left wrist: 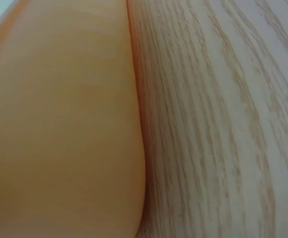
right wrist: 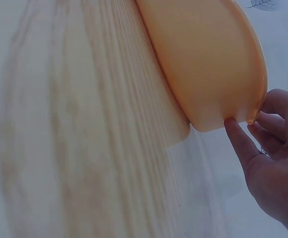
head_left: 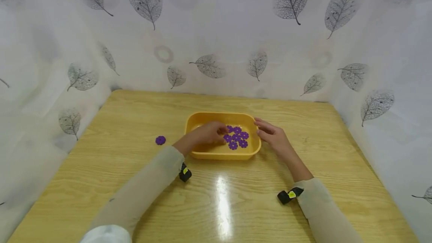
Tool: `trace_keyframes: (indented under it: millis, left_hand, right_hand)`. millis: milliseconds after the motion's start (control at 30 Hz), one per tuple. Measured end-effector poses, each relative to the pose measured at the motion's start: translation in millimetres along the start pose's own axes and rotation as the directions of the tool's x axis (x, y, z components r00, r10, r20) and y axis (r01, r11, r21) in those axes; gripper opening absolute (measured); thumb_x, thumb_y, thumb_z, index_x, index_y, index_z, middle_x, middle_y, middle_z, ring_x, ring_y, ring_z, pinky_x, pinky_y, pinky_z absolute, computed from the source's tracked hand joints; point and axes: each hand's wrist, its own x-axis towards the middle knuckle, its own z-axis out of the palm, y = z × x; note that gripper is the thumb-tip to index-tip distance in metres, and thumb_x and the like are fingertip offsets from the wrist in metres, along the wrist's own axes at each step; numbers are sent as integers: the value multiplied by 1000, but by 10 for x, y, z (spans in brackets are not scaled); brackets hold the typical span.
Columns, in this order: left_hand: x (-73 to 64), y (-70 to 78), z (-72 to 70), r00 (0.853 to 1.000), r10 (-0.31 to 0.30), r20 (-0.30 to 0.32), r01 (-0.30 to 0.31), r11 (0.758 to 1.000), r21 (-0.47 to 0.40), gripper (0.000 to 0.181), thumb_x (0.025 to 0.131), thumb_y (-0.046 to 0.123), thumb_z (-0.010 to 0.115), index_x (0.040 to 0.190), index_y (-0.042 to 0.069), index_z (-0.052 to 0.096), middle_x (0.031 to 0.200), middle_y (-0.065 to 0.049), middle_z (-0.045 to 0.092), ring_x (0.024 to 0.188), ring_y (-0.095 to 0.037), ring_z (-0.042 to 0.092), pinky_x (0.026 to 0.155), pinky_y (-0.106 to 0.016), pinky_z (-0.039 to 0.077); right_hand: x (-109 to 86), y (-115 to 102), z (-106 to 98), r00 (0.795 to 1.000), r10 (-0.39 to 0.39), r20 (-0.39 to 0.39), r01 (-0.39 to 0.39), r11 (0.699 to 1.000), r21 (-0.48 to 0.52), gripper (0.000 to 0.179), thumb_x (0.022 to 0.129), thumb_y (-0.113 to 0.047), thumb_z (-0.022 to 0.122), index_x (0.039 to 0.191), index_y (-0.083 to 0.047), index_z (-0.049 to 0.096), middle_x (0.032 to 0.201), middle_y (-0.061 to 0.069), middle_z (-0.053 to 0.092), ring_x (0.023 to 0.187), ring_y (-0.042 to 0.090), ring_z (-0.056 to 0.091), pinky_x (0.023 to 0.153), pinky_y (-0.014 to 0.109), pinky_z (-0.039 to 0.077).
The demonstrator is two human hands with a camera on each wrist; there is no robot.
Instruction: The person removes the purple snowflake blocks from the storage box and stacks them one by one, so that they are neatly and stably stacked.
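Apparently to steady it, the yellow plastic tub (head_left: 222, 156) is held at one end by the right hand (head_left: 276, 137), thumb outside, fingers at the rim. Inside, purple flower-shaped discs (head_left: 236, 137) are clustered beside the left hand (head_left: 208, 133); whether one is pinched cannot be told. A lone purple disc (head_left: 160, 140) is set apart on the wooden table (head_left: 256, 201).

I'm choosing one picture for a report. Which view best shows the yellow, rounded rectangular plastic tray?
The head view: it shows the tray nearly whole, plus purple flower-shaped pieces inside. The left wrist view gives mostly an outer-wall close-up; the right wrist view, part of the outside, its end touched by the right hand.
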Motion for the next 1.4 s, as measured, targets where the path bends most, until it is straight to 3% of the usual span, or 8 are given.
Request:
trace_keyframes:
  millis: [233,467,667,1033,1400]
  left_hand:
    - [18,-36,32,1000,25,-2,-24,998,60,30,92,22,75,119,11,69,118,-2,68,113,-20,61,103,-37,49]
    - [13,15,29,1000,29,9,-29,997,67,24,93,19,74,115,12,68,118,-2,67,114,-20,60,104,-38,49]
    - [16,44,0,999,34,18,-36,997,74,21,94,18,72,113,14,65,111,0,66,105,-18,61,97,-35,51]
    - [1,13,-4,998,0,58,-1,1000,16,40,94,21,73,131,13,60,116,-3,65,108,-19,61,96,-36,52]
    - [2,11,-8,998,25,58,-26,999,27,25,94,26,74,116,18,68,110,1,66,103,-17,61,94,-35,51]
  right_hand:
    - [-9,15,14,1000,-3,0,3,1000,-17,46,105,-21,56,148,-7,50,161,3,39,142,32,44,95,18,51]
    - [-35,2,2,1000,16,-14,-16,1000,-14,47,103,-25,59,147,-9,52,161,0,40,142,29,45,94,18,52]
    - [-24,-18,-1,1000,11,-17,-12,1000,-7,47,104,-24,59,147,-9,52,161,0,38,141,30,46,94,19,52]
    - [6,18,4,1000,-11,-1,11,1000,12,46,104,-21,58,147,-5,51,161,4,39,143,32,43,94,18,52]
    - [2,10,6,1000,-1,1,1,1000,11,46,104,-22,58,146,-6,52,161,2,39,142,32,44,93,18,52]
